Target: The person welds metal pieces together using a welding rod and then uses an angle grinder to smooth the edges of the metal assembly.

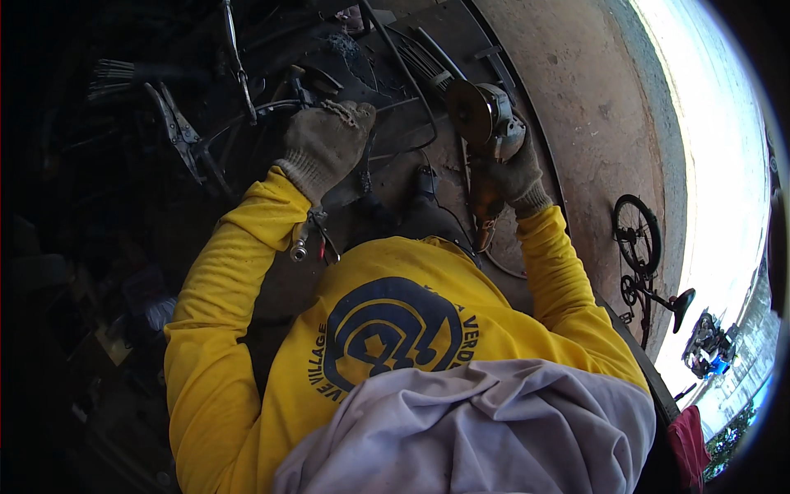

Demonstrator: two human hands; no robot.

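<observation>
Clasping a round-disced metal grinder (504, 123), right knit-gloved grip (518, 174); left knit-gloved grip (329, 142) curled, whether around anything unclear.

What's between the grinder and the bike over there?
In the head view, past the grinder comes a thin dark edge, then brown ground reaching to the bike.

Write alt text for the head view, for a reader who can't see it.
A person's gloved right grip holds an angle grinder, while the gloved left grip is near dark metal parts; whether it holds anything is unclear. The person wears a yellow long-sleeved shirt. Locking pliers show in shadow at left, a bicycle at right beside bright ground.
</observation>
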